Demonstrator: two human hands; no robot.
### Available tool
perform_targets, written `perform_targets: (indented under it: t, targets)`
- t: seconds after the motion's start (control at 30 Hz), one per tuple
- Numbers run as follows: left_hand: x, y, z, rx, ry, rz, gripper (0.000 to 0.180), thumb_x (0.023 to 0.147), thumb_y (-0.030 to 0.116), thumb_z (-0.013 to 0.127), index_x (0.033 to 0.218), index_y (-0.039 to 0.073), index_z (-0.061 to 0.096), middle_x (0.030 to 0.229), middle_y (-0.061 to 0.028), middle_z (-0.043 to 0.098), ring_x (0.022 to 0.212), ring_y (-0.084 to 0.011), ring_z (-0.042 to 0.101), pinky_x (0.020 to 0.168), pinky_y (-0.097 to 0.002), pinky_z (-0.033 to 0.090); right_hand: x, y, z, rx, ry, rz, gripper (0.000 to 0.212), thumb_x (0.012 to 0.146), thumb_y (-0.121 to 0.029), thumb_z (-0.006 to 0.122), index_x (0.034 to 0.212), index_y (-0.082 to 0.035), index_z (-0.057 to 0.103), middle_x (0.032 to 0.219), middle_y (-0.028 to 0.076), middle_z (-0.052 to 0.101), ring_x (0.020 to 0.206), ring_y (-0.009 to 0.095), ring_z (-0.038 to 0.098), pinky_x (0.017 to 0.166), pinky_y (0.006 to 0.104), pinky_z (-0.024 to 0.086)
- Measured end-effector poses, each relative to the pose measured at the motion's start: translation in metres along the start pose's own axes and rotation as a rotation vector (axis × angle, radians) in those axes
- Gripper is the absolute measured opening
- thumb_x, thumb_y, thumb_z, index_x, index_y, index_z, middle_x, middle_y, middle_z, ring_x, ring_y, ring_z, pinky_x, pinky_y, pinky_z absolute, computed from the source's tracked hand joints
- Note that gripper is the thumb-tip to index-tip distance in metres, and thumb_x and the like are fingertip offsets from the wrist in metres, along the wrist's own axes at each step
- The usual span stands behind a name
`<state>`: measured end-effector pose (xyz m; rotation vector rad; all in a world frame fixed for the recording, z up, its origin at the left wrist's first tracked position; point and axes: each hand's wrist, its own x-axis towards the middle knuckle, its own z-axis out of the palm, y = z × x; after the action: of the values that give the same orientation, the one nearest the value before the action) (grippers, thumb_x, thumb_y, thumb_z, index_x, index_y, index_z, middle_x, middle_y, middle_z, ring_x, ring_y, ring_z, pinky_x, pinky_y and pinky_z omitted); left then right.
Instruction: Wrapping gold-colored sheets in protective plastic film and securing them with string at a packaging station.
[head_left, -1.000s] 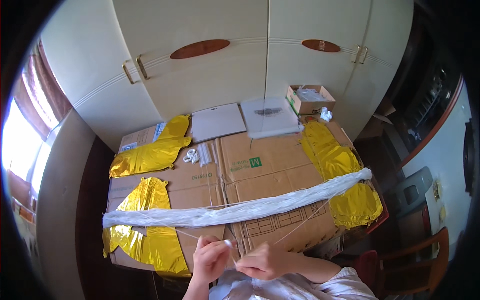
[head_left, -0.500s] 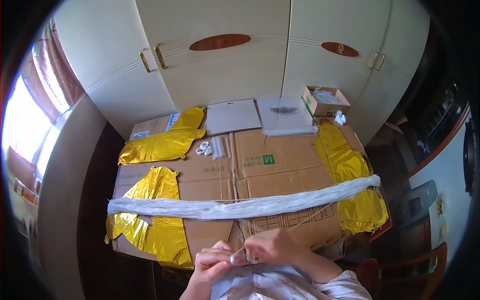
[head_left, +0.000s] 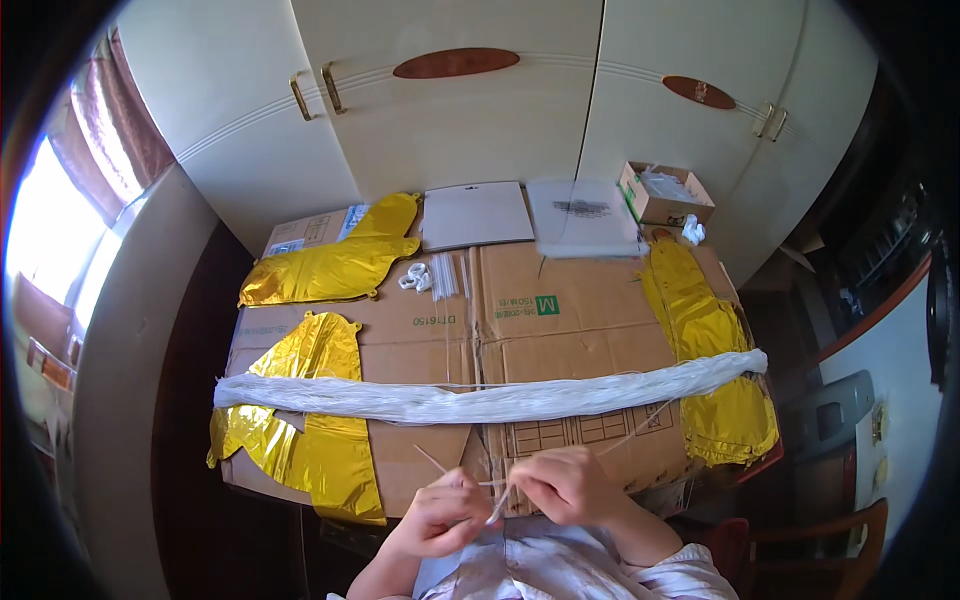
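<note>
Close to my body at the table's near edge, my left hand [head_left: 442, 516] is closed in a pinch on a white string [head_left: 502, 501]. My right hand [head_left: 570, 487] pinches the same string a short way to the right, and a short length shows between the two hands. A thin end sticks up past my left fingers. Another strand runs from my right hand toward the long hank of white string [head_left: 510, 400], which lies across the table beyond both hands. My fingertips partly hide the string, so I cannot tell whether it is knotted.
Gold foil balloons [head_left: 340, 435] lie flat under the hank's left end, with more gold foil [head_left: 705, 300] under its right. Flattened cardboard [head_left: 580, 335] covers the table. Farther back are clear straws [head_left: 443, 277], white ribbon rolls [head_left: 415, 278], a grey board [head_left: 475, 216] and a small box [head_left: 650, 205].
My hands have drawn slightly apart, the right one shifting right, and the string between them shows more. A loose end now points up beyond my left hand. The view has tilted slightly.
</note>
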<state>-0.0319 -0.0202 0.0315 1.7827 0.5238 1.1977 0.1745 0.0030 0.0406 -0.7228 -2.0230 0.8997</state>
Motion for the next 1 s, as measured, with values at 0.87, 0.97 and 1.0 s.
perform_targets:
  t: [0.87, 0.97, 1.0]
  targets:
    - [-0.001, -0.003, 0.008, 0.355, 0.097, -0.08, 0.016, 0.072, 0.002, 0.062, 0.087, 0.0, 0.069, 0.077, -0.0054, 0.067, 0.072, -0.0181, 0.052, 0.07, -0.0308, 0.042, -0.001, 0.005, 0.01, -0.084, 0.125, 0.06, 0.008, 0.08, -0.009, 0.059, 0.088, -0.006, 0.061, 0.073, 0.009, 0.063, 0.061, 0.025, 0.062, 0.053, 0.0339, 0.048]
    - [-0.002, -0.001, 0.013, -0.122, 0.283, -0.131, 0.014, 0.073, 0.008, 0.063, 0.083, -0.001, 0.069, 0.066, -0.0058, 0.064, 0.069, -0.0184, 0.052, 0.069, -0.0303, 0.041, -0.004, 0.008, 0.022, -0.116, 0.027, 0.057, 0.009, 0.08, -0.009, 0.06, 0.088, -0.007, 0.062, 0.075, 0.008, 0.064, 0.062, 0.024, 0.063, 0.054, 0.0332, 0.049]
    - [-0.001, -0.005, 0.013, -0.07, 0.407, -0.137, 0.015, 0.073, 0.007, 0.063, 0.084, -0.001, 0.069, 0.068, -0.0062, 0.065, 0.069, -0.0178, 0.051, 0.068, -0.0302, 0.041, -0.007, 0.005, 0.026, -0.118, -0.025, 0.056, 0.008, 0.08, -0.009, 0.06, 0.088, -0.007, 0.062, 0.075, 0.008, 0.064, 0.063, 0.024, 0.063, 0.054, 0.0331, 0.05]
